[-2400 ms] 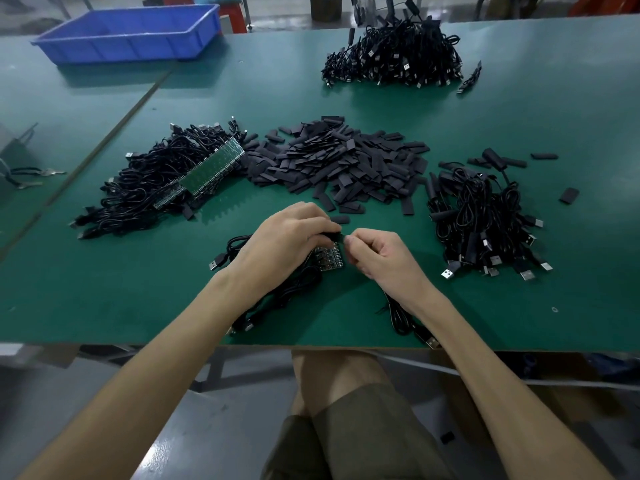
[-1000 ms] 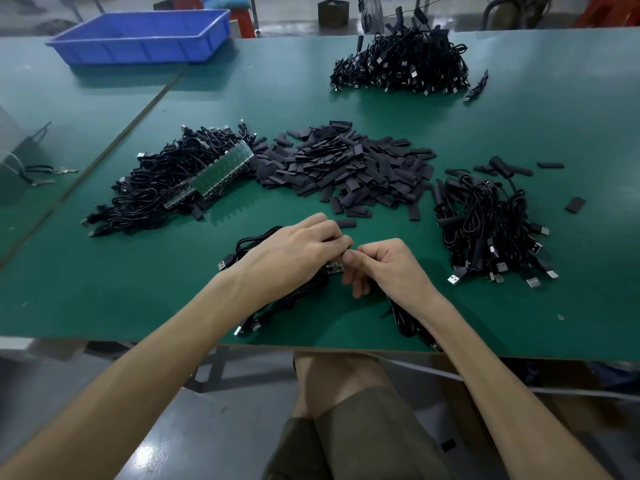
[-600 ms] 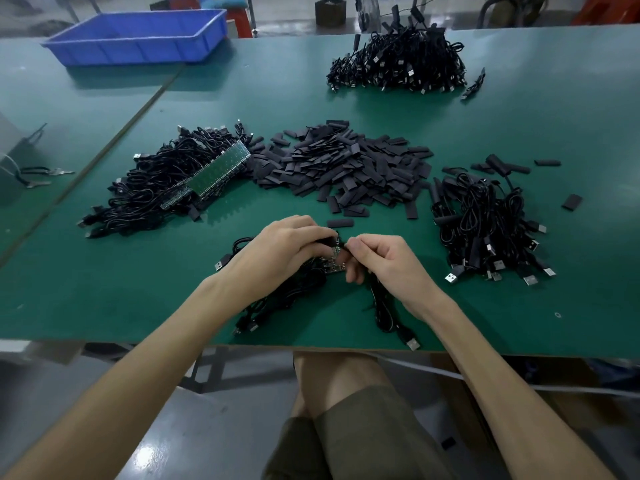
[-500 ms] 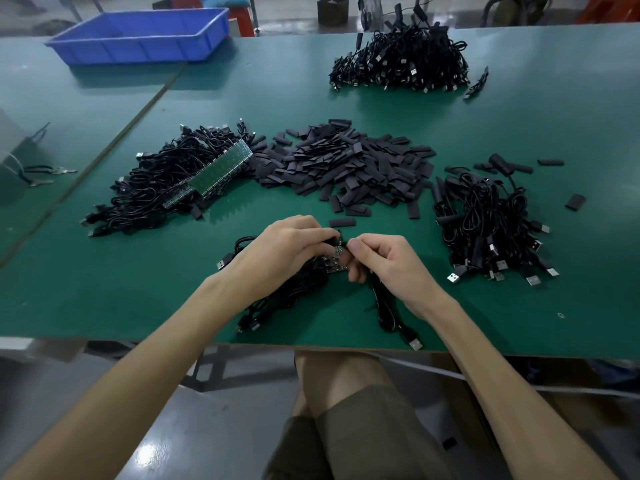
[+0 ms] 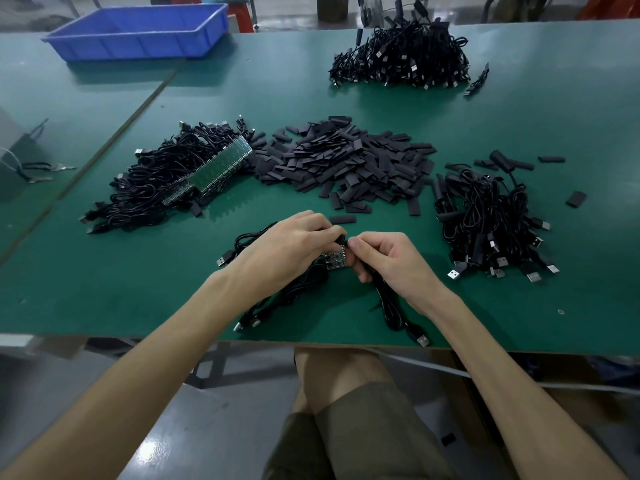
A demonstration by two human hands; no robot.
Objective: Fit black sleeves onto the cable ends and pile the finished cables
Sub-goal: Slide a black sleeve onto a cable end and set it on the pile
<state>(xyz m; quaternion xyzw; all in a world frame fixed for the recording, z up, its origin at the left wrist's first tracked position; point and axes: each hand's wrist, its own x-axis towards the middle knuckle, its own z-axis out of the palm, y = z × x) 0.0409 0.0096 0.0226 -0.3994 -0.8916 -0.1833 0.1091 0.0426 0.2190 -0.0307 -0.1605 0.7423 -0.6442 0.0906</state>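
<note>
Since a second ago our right hand (image 5: pixel 391 261) has curled tighter, and its cable (image 5: pixel 389 303) has swung out to trail beside the wrist, with the plug (image 5: pixel 422 340) at the near edge of the worktop (image 5: pixel 138 271). Both hands meet fingertip to fingertip above a small board (image 5: pixel 335 259). Our left hand (image 5: pixel 294 251) pinches a short black sleeve (image 5: pixel 342 240), as far as we can tell, and the right pinches the cable end against it. Whether the sleeve is on yet is hidden by our fingers. From here, a skewed push could buckle the soft sleeve or pop it out of the pinch into the loose cables (image 5: pixel 277 299) under the left hand. A tug on the cable could drag its plug off the edge. The sleeve heap (image 5: pixel 346 161) and the finished pile (image 5: pixel 491 216) on the right lie well apart from our hands.
</note>
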